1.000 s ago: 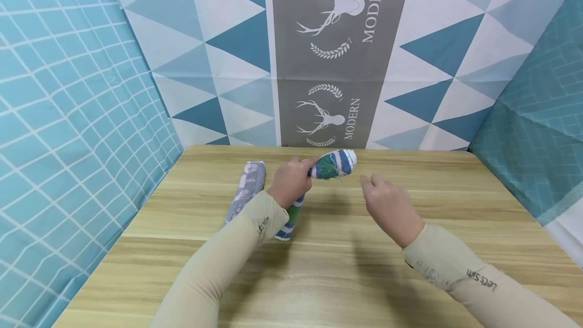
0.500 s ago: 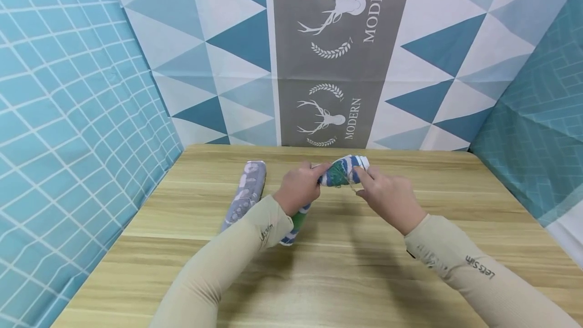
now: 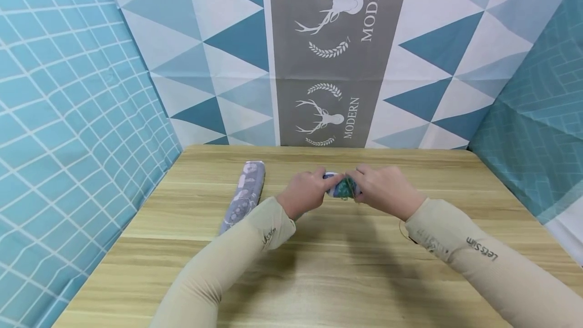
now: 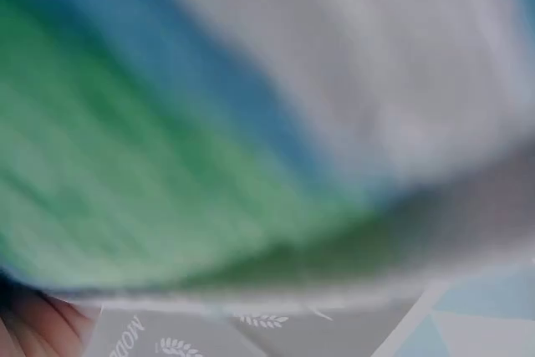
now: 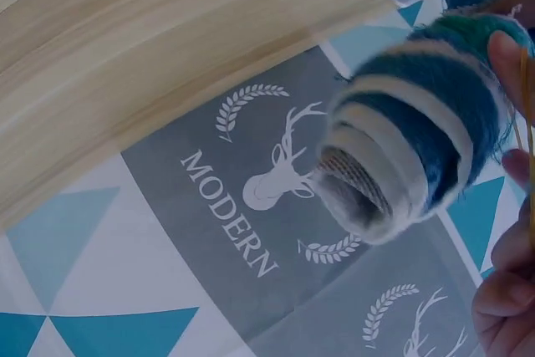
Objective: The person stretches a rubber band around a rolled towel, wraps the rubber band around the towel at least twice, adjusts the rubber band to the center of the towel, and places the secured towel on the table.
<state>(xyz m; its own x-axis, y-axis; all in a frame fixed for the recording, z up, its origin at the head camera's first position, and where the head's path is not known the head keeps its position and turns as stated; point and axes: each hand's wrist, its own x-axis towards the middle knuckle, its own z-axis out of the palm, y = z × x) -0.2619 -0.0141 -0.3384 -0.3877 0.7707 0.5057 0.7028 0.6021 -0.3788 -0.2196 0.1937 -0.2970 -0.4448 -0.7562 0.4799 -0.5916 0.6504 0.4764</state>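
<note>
A rolled towel with blue, white and green stripes point(image 3: 340, 189) is held above the table. My left hand point(image 3: 302, 194) grips it from the left, and its roll fills most of the left wrist view as a blurred striped surface point(image 4: 209, 173). My right hand point(image 3: 382, 190) is at the towel's right part, fingers curled. In the right wrist view the towel's spiral end point(image 5: 368, 190) points away from the fingers point(image 5: 501, 290), which hold a thin yellow rubber band point(image 5: 528, 148) stretched beside the roll. Much of the towel is hidden by the hands.
A grey patterned rolled towel point(image 3: 243, 196) lies on the wooden table point(image 3: 319, 277), left of the hands. A thin loop point(image 3: 403, 229) shows at the right wrist. Patterned cloth walls point(image 3: 241, 65) stand behind and at both sides.
My right hand has come in from the right to the striped towel's end. My left hand has moved slightly right with the towel, whose lower length is now mostly hidden.
</note>
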